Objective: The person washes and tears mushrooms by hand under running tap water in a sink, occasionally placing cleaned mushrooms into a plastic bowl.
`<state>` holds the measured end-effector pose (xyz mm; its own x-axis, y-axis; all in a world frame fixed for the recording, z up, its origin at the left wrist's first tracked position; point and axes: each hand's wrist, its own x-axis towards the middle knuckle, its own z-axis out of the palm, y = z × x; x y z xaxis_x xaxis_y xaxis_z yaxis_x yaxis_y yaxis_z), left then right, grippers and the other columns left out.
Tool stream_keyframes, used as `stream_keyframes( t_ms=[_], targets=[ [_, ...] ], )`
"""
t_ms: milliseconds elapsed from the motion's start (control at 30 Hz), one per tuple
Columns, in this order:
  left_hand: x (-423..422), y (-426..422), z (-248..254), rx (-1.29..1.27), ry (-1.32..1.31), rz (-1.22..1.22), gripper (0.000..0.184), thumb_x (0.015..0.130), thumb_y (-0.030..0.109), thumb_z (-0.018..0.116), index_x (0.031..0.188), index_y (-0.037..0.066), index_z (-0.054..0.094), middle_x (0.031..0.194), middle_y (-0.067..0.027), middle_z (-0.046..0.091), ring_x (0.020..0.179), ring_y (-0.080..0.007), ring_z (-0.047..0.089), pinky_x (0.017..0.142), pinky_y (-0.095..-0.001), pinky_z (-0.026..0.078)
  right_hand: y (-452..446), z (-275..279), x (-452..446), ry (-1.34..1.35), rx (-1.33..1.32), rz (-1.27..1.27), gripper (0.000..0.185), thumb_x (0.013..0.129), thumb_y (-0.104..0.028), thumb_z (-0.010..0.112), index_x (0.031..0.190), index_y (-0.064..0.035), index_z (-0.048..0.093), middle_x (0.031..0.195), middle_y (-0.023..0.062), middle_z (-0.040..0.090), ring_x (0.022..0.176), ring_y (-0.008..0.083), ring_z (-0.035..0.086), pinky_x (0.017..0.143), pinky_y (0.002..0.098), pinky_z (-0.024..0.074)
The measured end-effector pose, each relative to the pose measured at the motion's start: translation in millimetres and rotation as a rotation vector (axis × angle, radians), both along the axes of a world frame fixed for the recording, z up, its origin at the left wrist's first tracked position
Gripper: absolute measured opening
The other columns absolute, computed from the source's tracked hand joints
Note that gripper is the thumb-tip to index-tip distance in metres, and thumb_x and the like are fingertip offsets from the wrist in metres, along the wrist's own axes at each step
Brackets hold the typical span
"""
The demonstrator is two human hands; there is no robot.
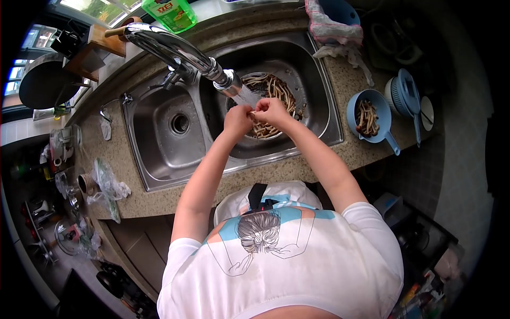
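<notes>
Water runs from the chrome tap (229, 84) into the right sink basin. Under the stream, my left hand (239, 120) and my right hand (271, 112) meet with fingers pinched together. Between them is a small pale piece, seemingly a mushroom stem, mostly covered by the fingers. Below and behind my hands, a round bowl holds many long, thin brown mushrooms (280, 89), some of them wet. To the right on the counter, a blue strainer with a handle (392, 143) has more of these mushrooms (367, 118) in it.
The left sink basin (159, 133) shows its drain. A blue lidded container (408, 93) stands right of the strainer. Plastic bags (109, 183) lie on the left counter. Green detergent (170, 13) is behind the tap, and a wooden knife block (103, 42) sits by the window.
</notes>
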<state>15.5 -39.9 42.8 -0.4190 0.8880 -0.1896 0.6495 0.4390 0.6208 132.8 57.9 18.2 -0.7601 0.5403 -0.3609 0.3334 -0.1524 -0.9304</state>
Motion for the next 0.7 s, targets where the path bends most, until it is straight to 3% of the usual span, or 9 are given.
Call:
stream_keyframes(
  t_ms=[200, 267, 400, 467, 500, 600, 633, 667, 700],
  targets=[
    [1.0, -3.1, -20.9, 0.070, -0.261, -0.002, 0.015, 0.072, 0.013, 0.060, 0.085, 0.006, 0.063, 0.078, -0.0174, 0.061, 0.076, -0.0355, 0.059, 0.065, -0.0392, 0.046, -7.9, -7.4, 8.2, 0.071, -0.443, -0.194, 0.009, 0.071, -0.006, 0.066, 0.071, -0.0051, 0.056, 0.064, -0.0004, 0.057, 0.055, 0.0066, 0.051, 0.048, 0.0192, 0.0393],
    [2.6, -5.4, -21.1, 0.041, -0.228, -0.085, 0.016, 0.074, 0.007, 0.059, 0.090, 0.004, 0.062, 0.076, -0.0164, 0.061, 0.069, -0.0246, 0.060, 0.064, -0.0323, 0.045, -9.4, -10.0, 11.4, 0.056, -0.553, -0.204, 0.009, 0.073, -0.006, 0.064, 0.071, -0.0058, 0.056, 0.065, -0.0002, 0.057, 0.054, 0.0067, 0.050, 0.047, 0.0190, 0.0385],
    [0.2, -8.5, -27.3, -0.004, -0.228, -0.222, 0.015, 0.076, 0.007, 0.060, 0.089, 0.003, 0.061, 0.074, -0.0123, 0.062, 0.068, -0.0202, 0.059, 0.064, -0.0307, 0.045, -12.7, -20.4, 19.8, -0.014, -0.800, -0.241, 0.010, 0.077, -0.005, 0.055, 0.068, -0.0083, 0.051, 0.061, -0.0004, 0.051, 0.048, 0.0066, 0.043, 0.041, 0.0192, 0.0337],
    [0.8, -11.7, -33.5, 0.020, -0.436, -0.221, 0.013, 0.081, 0.011, 0.056, 0.090, 0.003, 0.062, 0.072, -0.0111, 0.062, 0.065, -0.0201, 0.059, 0.059, -0.0315, 0.044, -13.0, -26.3, 27.2, 0.104, -1.007, -0.216, 0.012, 0.078, -0.006, 0.051, 0.067, -0.0086, 0.049, 0.058, -0.0008, 0.045, 0.046, 0.0064, 0.039, 0.041, 0.0191, 0.0315],
    [2.3, -11.5, -30.3, 0.020, -0.434, -0.223, 0.013, 0.081, 0.011, 0.056, 0.090, 0.003, 0.062, 0.072, -0.0111, 0.062, 0.065, -0.0201, 0.059, 0.059, -0.0315, 0.044, -11.8, -22.5, 32.1, 0.144, -0.999, -0.210, 0.013, 0.078, -0.007, 0.050, 0.065, -0.0087, 0.048, 0.057, 0.0000, 0.042, 0.045, 0.0062, 0.036, 0.039, 0.0195, 0.0284],
    [2.9, -7.3, -17.7, 0.020, -0.815, 0.024, 0.014, 0.088, 0.013, 0.052, 0.095, 0.004, 0.060, 0.070, 0.0006, 0.055, 0.059, -0.0078, 0.048, 0.051, -0.0215, 0.036, 0.6, -11.5, 51.1, 0.086, -0.869, -0.255, 0.011, 0.077, -0.008, 0.050, 0.066, -0.0079, 0.048, 0.055, -0.0004, 0.043, 0.044, 0.0067, 0.037, 0.038, 0.0202, 0.0268],
    [2.6, -5.5, -10.7, 0.009, -1.046, 0.191, 0.014, 0.089, 0.014, 0.051, 0.096, 0.005, 0.059, 0.071, 0.0015, 0.053, 0.056, -0.0067, 0.043, 0.048, -0.0202, 0.032, 2.3, 3.4, 56.9, -0.057, -0.616, -0.261, 0.012, 0.076, -0.009, 0.051, 0.064, -0.0073, 0.049, 0.054, -0.0017, 0.043, 0.044, 0.0061, 0.038, 0.037, 0.0202, 0.0255],
    [2.8, -4.4, -7.0, -0.001, -1.275, 0.364, 0.015, 0.091, 0.015, 0.049, 0.097, 0.005, 0.058, 0.072, 0.0024, 0.051, 0.054, -0.0055, 0.038, 0.046, -0.0189, 0.028, 10.9, -17.9, 69.8, -0.206, -0.307, -0.188, 0.012, 0.075, -0.013, 0.053, 0.068, -0.0031, 0.055, 0.056, 0.0025, 0.052, 0.045, 0.0120, 0.046, 0.040, 0.0245, 0.0347],
    [-5.4, -5.0, -17.4, 0.031, -1.415, 0.298, 0.014, 0.090, 0.015, 0.050, 0.097, 0.005, 0.056, 0.075, 0.0021, 0.051, 0.053, -0.0061, 0.034, 0.045, -0.0190, 0.026, 18.0, -28.1, 84.0, -0.321, 0.049, -0.101, 0.013, 0.075, -0.014, 0.055, 0.074, -0.0019, 0.058, 0.064, 0.0072, 0.057, 0.054, 0.0180, 0.053, 0.048, 0.0286, 0.0410]
  ],
)
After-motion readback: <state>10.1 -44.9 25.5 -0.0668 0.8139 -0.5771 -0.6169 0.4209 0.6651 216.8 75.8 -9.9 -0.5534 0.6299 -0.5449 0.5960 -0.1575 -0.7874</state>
